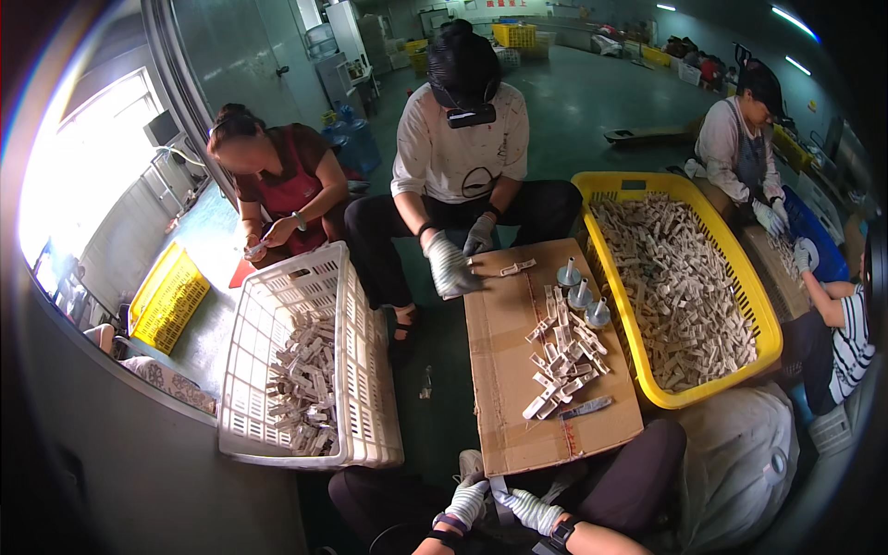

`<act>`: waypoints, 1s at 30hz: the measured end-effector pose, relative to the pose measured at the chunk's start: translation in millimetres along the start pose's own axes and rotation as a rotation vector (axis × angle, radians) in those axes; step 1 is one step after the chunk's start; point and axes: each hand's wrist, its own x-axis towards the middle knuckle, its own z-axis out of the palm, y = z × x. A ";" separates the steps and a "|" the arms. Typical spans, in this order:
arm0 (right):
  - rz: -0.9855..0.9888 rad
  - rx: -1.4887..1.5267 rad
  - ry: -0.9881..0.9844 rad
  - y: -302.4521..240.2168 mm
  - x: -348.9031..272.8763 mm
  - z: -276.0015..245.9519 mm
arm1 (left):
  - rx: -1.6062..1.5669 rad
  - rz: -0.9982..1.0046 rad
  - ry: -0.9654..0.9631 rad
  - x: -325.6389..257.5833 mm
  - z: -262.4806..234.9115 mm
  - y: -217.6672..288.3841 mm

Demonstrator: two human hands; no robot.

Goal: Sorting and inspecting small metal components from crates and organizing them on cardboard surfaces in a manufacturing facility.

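Note:
In front of my lap, my left hand (467,500) and my right hand (531,510) are close together, both in white ribbed gloves with fingers curled. A narrow grey strip (500,490) hangs between them, pinched by my right fingers. What my left fingers grip is hidden. Just beyond my hands is a cardboard box (504,407) used as a worktop. Small off-white slotted plastic pieces (564,356) lie piled on it, beside a flat grey tool (586,407). Several grey nozzle-topped bottles (580,296) stand along its right side.
A white crate (370,407) at left and a yellow basket (661,398) at right hold many similar pieces. A gloved person (462,157) sits opposite, another person (287,176) at left, others at right. A whitish sack (740,453) lies by my right knee.

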 end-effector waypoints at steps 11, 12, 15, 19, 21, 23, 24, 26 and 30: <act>0.084 -0.133 0.044 -31.2 -13.3 0.8 | 0.037 0.003 -0.014 -7.3 13.6 11.8; 0.076 -0.116 0.046 -30.5 -13.9 1.0 | 0.037 0.004 -0.015 -7.4 13.8 11.6; 0.098 -0.070 0.049 -47.7 -18.1 5.7 | 0.039 0.006 -0.011 -10.9 15.0 15.9; 0.132 -0.064 0.052 -38.5 -13.8 2.6 | 0.029 -0.020 -0.015 -14.0 19.1 19.4; 0.119 -0.057 0.052 -33.5 -12.4 2.8 | 0.022 -0.011 -0.009 -12.5 16.4 16.8; 0.107 -0.049 0.058 -27.2 -11.6 2.1 | 0.056 0.003 0.000 -12.2 15.9 16.3; 0.083 -0.032 0.042 -23.9 -10.9 1.0 | 0.056 0.002 0.000 -12.1 15.5 16.2; 0.059 -0.015 0.026 -20.3 -9.2 -0.6 | 0.066 -0.040 0.003 -12.8 15.4 17.0; 0.064 -0.090 0.042 -7.9 -6.1 -4.8 | 0.056 -0.044 0.005 -9.9 15.6 15.4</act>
